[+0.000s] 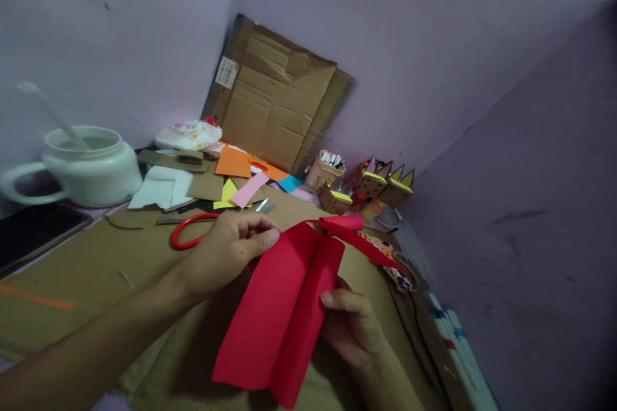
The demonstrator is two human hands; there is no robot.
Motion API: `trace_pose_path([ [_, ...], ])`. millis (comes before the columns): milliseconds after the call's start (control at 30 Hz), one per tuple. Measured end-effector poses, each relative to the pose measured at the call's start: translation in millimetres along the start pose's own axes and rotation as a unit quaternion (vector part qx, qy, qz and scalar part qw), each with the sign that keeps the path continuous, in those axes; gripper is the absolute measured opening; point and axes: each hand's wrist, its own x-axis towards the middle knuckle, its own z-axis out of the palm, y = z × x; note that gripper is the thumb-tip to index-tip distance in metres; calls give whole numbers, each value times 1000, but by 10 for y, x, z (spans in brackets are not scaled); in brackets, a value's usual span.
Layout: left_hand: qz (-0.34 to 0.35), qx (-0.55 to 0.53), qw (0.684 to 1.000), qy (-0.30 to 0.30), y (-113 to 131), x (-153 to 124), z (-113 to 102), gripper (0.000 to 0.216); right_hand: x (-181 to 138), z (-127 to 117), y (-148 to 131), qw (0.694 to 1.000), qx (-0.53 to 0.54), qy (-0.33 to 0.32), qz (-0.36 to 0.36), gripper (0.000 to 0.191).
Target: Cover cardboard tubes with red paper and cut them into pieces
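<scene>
A sheet of red paper [270, 308] is held up in front of me, with a lengthwise fold or curl along its right part. My left hand [241, 237] pinches its upper left edge between thumb and fingers. Lower down, my right hand [349, 321] grips the right edge, thumb in front and fingers behind, partly hidden. Behind the sheet a narrow red paper strip [361, 244] runs to the right, beside another red paper piece [347, 223]. Scissors with red handles [187, 231] lie just beyond my left hand, partly covered by it.
A white mug [91, 170] with a stick in it stands at left, near a dark phone [38, 241]. Coloured paper scraps [248, 189] lie behind. Small decorated boxes [337, 199] and a pen holder [325, 170] stand at back right. Cardboard [274, 99] leans on the wall; markers [457, 340] lie right.
</scene>
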Motion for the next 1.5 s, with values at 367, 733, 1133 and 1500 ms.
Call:
trace_pose_path([
  [367, -9, -55, 998, -39, -269, -23, -41, 63, 108, -79, -63, 991, 79, 68, -78, 35],
  [733, -138, -32, 988, -66, -379, -169, 418, 57, 131, 49, 8, 972, 170, 66, -150, 26],
  [1133, -148, -41, 986, -69, -419, -127, 274, 47, 166, -403, -557, 913, -125, 242, -305, 51],
  [1500, -273, -39, 956, -97, -463, -161, 262, 48, -36, -560, -962, 731, -609, 18, -306, 62],
])
